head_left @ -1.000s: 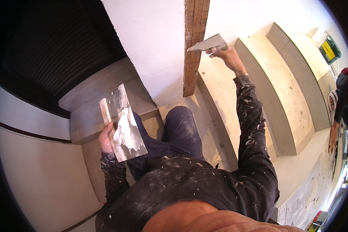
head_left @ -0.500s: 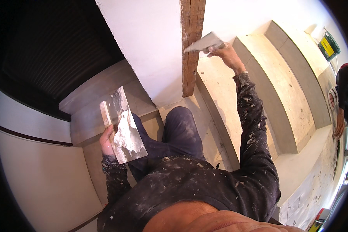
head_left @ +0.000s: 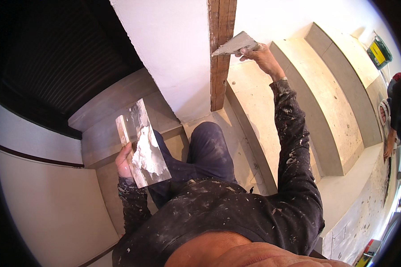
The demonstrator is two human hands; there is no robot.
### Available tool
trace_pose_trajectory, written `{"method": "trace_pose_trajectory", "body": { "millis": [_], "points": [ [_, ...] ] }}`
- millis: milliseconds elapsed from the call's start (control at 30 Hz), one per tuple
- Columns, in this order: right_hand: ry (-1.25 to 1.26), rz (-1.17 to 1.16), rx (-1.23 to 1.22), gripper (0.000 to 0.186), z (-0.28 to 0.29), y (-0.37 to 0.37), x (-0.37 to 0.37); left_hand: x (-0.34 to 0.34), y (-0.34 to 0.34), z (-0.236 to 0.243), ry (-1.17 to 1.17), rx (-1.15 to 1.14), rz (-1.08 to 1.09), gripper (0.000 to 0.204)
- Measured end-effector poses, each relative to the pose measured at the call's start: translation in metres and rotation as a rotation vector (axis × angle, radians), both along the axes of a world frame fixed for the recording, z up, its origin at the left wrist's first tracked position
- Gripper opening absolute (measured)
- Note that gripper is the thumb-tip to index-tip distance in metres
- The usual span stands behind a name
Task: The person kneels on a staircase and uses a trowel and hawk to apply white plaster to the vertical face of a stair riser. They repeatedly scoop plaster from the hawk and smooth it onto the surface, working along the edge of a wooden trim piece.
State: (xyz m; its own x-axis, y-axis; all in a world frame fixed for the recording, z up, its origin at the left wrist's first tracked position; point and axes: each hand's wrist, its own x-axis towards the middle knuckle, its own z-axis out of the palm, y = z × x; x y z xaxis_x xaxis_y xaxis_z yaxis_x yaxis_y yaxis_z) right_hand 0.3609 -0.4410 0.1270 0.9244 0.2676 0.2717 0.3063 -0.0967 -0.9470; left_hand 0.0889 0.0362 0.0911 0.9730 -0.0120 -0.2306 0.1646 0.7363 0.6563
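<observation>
My left hand is closed round the wooden back of a wide putty knife, low at the left beside my leg. A thick heap of white plaster lies on its metal blade. Up at the wall, my right hand grips a smaller putty knife. Its blade reaches across the wooden post, its tip at the edge where post and white wall meet. Whether the blade presses on the surface is hard to tell. The handle is mostly hidden in my fingers.
Pale stone steps rise on the right, with a green and yellow bucket at the far right. Another person's hand shows at the right rim. A dark slatted surface fills the upper left. My knee is below the post.
My right hand has moved slightly upward and its putty knife has tilted, showing more of the blade's face. The left hand and loaded blade are almost still. The other person's hand has shifted a little.
</observation>
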Motion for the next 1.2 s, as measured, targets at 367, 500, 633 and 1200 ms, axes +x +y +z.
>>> {"method": "trace_pose_trajectory", "body": {
  "millis": [367, 500, 633, 1200],
  "points": [
    [-0.008, -0.014, 0.011, 0.035, -0.012, -0.001, -0.002, 0.002, -0.008, 0.008, -0.006, -0.007, -0.048, 0.042],
    [0.051, -0.004, 0.012, 0.036, -0.017, 0.005, -0.024, 0.002, -0.008, 0.013, 0.108, -0.057, -0.09, 0.041],
    [0.027, 0.011, 0.213, 0.036, -0.027, 0.045, -0.093, 0.008, -0.009, 0.01, 0.085, -0.097, -0.142, 0.037],
    [-0.205, 0.273, 0.087, 0.029, -0.034, 0.114, -0.218, 0.01, -0.008, -0.006, 0.026, -0.142, -0.094, 0.035]
  ]
}}
